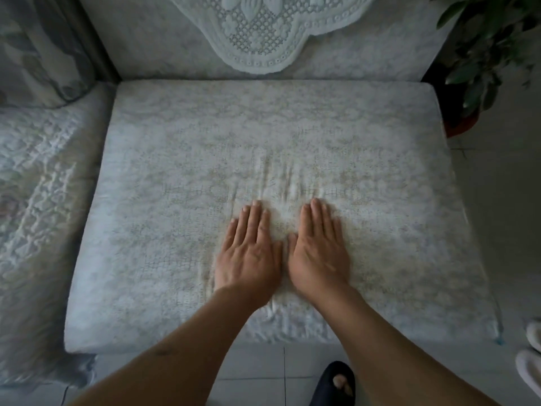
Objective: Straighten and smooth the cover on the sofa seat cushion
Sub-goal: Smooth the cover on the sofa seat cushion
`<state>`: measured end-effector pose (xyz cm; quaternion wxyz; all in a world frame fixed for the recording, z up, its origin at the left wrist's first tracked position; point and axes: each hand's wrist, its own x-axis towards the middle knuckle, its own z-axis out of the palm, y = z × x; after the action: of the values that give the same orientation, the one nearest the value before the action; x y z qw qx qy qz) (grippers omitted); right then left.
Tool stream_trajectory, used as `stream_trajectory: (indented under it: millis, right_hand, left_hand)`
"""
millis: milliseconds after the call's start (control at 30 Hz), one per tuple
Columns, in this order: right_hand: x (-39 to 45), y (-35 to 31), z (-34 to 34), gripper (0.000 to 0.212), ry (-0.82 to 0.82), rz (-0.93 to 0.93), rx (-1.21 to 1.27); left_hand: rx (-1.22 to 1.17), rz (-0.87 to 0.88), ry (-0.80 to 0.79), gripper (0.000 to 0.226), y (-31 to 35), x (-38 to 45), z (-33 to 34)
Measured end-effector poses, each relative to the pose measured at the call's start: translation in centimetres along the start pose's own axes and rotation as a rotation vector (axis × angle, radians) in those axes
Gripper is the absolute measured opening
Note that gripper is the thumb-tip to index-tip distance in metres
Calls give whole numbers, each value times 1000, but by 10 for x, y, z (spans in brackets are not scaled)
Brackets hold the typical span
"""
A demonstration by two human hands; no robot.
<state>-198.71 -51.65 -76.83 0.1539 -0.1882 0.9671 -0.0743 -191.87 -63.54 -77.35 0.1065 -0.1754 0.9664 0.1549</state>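
Note:
A pale, lace-patterned cover (181, 159) lies over the square sofa seat cushion that fills the middle of the head view. My left hand (248, 253) and my right hand (319, 250) lie flat side by side on the cover, slightly in front of its centre, fingers straight and pointing toward the backrest, thumbs almost touching. Small creases (278, 177) fan out in the fabric just beyond my fingertips. A few more wrinkles (275, 312) sit between my wrists near the front edge.
A lace doily (263, 33) hangs down the backrest. A second covered cushion (35, 177) adjoins on the left, with a patterned pillow (38, 48) above it. A potted plant (486, 63) stands at the right. Slippers (530, 356) and my slippered foot (336, 382) are on the tiled floor.

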Motion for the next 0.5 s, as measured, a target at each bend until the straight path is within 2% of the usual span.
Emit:
stream_trajectory:
  millis: [67, 167, 233, 367, 500]
  right_hand:
    - [2, -15, -15, 66, 17, -11, 25]
    - [3, -44, -25, 64, 256, -101, 96]
    - [4, -58, -14, 64, 327, -137, 121]
    - [0, -59, 37, 68, 128, -138, -55]
    - [2, -64, 39, 69, 61, -100, -96]
  left_hand:
    - [-3, 10, 41, 66, -10, -4, -11]
    - [-22, -3, 147, 66, -29, -4, -24]
    - [-8, -36, 172, 66, -46, -2, -24]
    - [24, -93, 90, 68, -71, -3, -3]
    - [0, -64, 76, 69, -75, -2, -1]
